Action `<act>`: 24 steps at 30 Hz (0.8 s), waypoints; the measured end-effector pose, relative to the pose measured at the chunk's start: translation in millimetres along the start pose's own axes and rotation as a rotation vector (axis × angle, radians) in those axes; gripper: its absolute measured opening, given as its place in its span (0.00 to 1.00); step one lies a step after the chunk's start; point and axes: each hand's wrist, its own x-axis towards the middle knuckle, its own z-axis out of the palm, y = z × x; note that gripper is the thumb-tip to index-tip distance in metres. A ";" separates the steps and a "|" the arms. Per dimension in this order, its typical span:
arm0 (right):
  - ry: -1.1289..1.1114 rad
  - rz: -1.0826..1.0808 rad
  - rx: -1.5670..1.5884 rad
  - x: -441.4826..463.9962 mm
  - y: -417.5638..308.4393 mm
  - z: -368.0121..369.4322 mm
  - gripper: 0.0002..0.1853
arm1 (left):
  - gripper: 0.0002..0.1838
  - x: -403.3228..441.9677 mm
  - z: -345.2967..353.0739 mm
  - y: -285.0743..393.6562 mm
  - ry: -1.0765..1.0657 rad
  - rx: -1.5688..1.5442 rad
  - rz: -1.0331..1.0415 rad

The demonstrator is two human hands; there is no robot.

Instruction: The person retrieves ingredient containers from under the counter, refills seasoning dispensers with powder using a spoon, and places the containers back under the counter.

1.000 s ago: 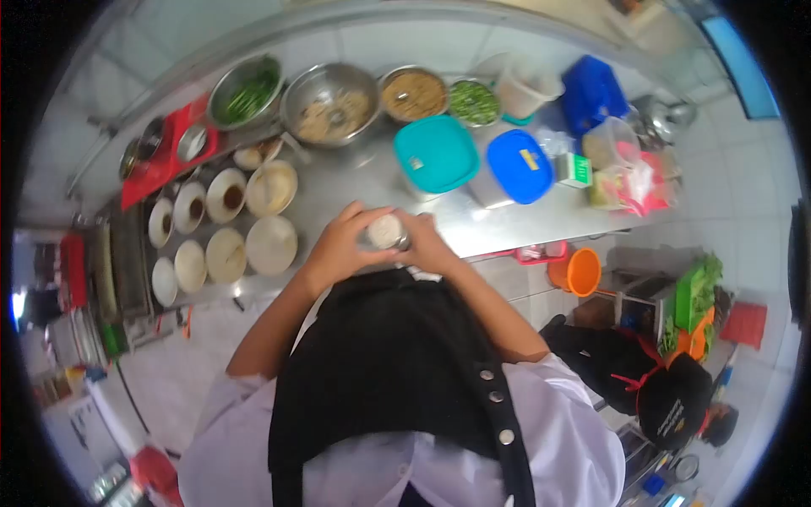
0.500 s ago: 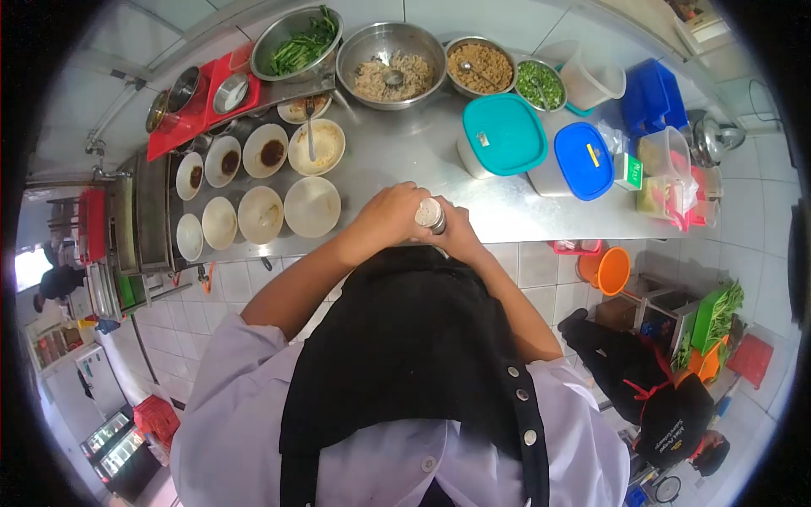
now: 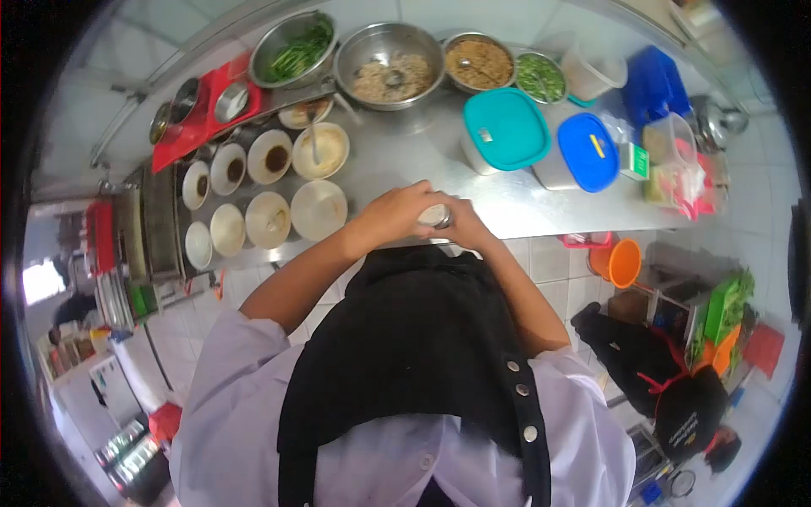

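Observation:
Between my two hands is a small round jar point(image 3: 435, 215) with a whitish top, held near the front edge of the steel counter point(image 3: 405, 160). My left hand point(image 3: 397, 214) wraps its left side. Around its right side curl the fingers of my right hand point(image 3: 466, 223). To the left stand two rows of white bowls point(image 3: 318, 210), some with dark sauce point(image 3: 276, 159). One bowl point(image 3: 321, 150) has a spoon in it. A teal-lidded container point(image 3: 506, 128) and a blue-lidded container point(image 3: 587, 153) are beyond my right hand.
Along the back are metal bowls of greens point(image 3: 293, 52), pale meat point(image 3: 390, 68), brown mince point(image 3: 479, 63) and chopped greens point(image 3: 541, 78). A red tray point(image 3: 203, 114) lies at back left. An orange bucket point(image 3: 624, 263) and a co-worker in black point(image 3: 634, 363) are at right.
The view has shifted, so the bowls and containers sit farther right in it than one second ago. Both hands still hold the jar, whose top now tilts slightly differently.

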 end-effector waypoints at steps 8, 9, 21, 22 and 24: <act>0.384 0.060 -0.270 -14.0 -5.1 32.8 0.40 | 0.26 18.3 33.6 -13.7 0.192 -0.140 -0.314; 0.439 0.068 -0.282 -13.1 -11.3 35.6 0.40 | 0.25 20.0 27.0 -1.1 0.169 -0.185 -0.430; 0.547 0.096 -0.512 -25.4 -18.9 34.2 0.40 | 0.31 36.1 35.7 -26.2 0.076 -0.371 -0.776; 0.549 0.098 -0.523 -26.3 -19.0 34.5 0.39 | 0.32 36.3 38.3 -31.6 0.077 -0.447 -0.805; 0.549 0.092 -0.539 -26.1 -13.0 35.6 0.40 | 0.33 38.4 40.8 -40.1 0.025 -0.531 -0.929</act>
